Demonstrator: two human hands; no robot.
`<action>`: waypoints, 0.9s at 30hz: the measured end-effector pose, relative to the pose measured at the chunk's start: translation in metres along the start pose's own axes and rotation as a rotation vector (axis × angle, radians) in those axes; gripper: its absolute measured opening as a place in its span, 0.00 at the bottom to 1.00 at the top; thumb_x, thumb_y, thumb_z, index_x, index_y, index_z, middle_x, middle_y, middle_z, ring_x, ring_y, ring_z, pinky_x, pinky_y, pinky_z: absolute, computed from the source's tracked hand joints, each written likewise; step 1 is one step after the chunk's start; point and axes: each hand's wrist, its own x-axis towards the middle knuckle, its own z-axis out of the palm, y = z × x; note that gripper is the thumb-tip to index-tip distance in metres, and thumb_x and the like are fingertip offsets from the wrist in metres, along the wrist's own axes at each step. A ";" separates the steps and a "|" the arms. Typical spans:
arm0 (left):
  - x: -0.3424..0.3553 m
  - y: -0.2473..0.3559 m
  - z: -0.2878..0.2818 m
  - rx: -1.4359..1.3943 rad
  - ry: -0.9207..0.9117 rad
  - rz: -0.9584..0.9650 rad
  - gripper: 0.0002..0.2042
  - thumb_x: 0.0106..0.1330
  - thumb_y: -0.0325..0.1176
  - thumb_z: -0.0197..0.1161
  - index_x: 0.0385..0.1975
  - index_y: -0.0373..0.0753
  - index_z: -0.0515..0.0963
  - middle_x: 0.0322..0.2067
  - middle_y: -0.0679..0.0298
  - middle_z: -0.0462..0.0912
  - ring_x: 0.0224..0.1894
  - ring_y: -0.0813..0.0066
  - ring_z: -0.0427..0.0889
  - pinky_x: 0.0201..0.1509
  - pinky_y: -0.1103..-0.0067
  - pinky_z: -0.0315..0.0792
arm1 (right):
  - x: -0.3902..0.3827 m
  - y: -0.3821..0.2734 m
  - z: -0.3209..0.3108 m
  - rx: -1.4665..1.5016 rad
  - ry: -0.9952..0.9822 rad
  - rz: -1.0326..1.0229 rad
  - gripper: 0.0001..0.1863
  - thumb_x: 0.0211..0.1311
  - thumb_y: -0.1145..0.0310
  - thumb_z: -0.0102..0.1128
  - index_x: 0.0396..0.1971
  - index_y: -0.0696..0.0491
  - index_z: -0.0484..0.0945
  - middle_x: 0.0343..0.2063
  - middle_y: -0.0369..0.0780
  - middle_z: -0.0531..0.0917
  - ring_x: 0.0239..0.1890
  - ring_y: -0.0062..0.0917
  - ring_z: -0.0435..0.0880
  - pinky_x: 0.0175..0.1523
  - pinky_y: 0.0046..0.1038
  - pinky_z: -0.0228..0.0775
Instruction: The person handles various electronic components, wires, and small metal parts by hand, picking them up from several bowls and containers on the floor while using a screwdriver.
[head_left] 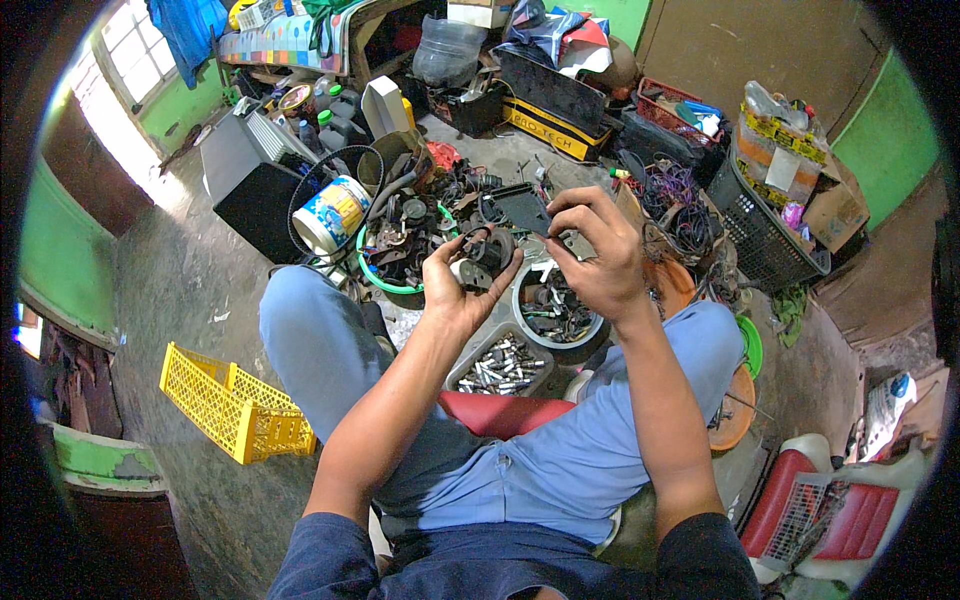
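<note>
My left hand [452, 288] is raised before my knees, palm up, its fingers curled round a dark, rounded mechanical part [490, 250] with a paler metal piece at its lower side. A little to the right, my right hand [608, 245] hangs in the air with thumb and fingertips drawn together; what they pinch, if anything, is too small to make out. Below the hands are a round white basin [517, 312] of dark small parts and a clear tray [547, 368] of silvery cylindrical pieces. Left of them, a green-rimmed basin [378, 280] is heaped with dark metal parts.
A yellow plastic crate [245, 412] lies on the floor at left. Behind stand a white bucket [325, 222], a black toolbox with a yellow front [545, 128], tangled wires [682, 205] and a dark slatted basket [757, 205]. A red-and-white seat [840, 510] is at lower right.
</note>
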 end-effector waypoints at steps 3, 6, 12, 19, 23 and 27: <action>0.000 0.000 0.001 0.011 -0.003 -0.002 0.16 0.70 0.36 0.46 0.49 0.34 0.74 0.48 0.52 0.80 0.53 0.54 0.79 0.62 0.53 0.74 | -0.001 0.001 0.000 -0.016 -0.006 -0.012 0.13 0.45 0.82 0.69 0.32 0.56 0.76 0.40 0.42 0.79 0.42 0.37 0.84 0.46 0.32 0.77; 0.000 0.002 -0.001 0.018 -0.010 0.000 0.16 0.70 0.36 0.46 0.49 0.34 0.74 0.48 0.52 0.80 0.53 0.54 0.78 0.62 0.53 0.74 | -0.001 0.000 0.000 -0.024 -0.003 -0.012 0.13 0.47 0.81 0.69 0.32 0.56 0.76 0.38 0.42 0.79 0.41 0.37 0.84 0.46 0.32 0.77; -0.001 -0.001 0.000 -0.001 0.020 0.005 0.16 0.69 0.36 0.48 0.49 0.32 0.74 0.50 0.51 0.78 0.55 0.54 0.76 0.63 0.52 0.73 | -0.006 0.012 -0.005 -0.129 0.037 0.262 0.10 0.54 0.74 0.69 0.33 0.56 0.77 0.33 0.46 0.83 0.39 0.41 0.85 0.43 0.37 0.75; -0.004 -0.004 -0.004 0.025 0.034 0.008 0.14 0.70 0.36 0.50 0.46 0.32 0.74 0.50 0.50 0.77 0.55 0.53 0.76 0.64 0.51 0.72 | -0.026 0.044 0.002 -0.246 -0.144 0.654 0.14 0.54 0.69 0.71 0.37 0.60 0.78 0.34 0.53 0.85 0.40 0.49 0.84 0.44 0.45 0.75; -0.003 -0.008 0.001 0.041 0.065 0.009 0.17 0.73 0.38 0.43 0.49 0.33 0.72 0.50 0.48 0.78 0.54 0.51 0.78 0.64 0.50 0.72 | -0.040 0.062 0.014 -0.305 -0.255 0.781 0.14 0.54 0.69 0.70 0.38 0.58 0.80 0.33 0.54 0.85 0.40 0.51 0.84 0.45 0.47 0.75; -0.001 -0.007 0.000 0.042 0.064 -0.002 0.17 0.73 0.38 0.43 0.49 0.33 0.72 0.50 0.47 0.77 0.54 0.50 0.77 0.64 0.49 0.72 | -0.053 0.074 0.031 -0.507 -0.359 0.822 0.12 0.54 0.65 0.70 0.37 0.55 0.84 0.33 0.48 0.87 0.39 0.44 0.86 0.45 0.44 0.76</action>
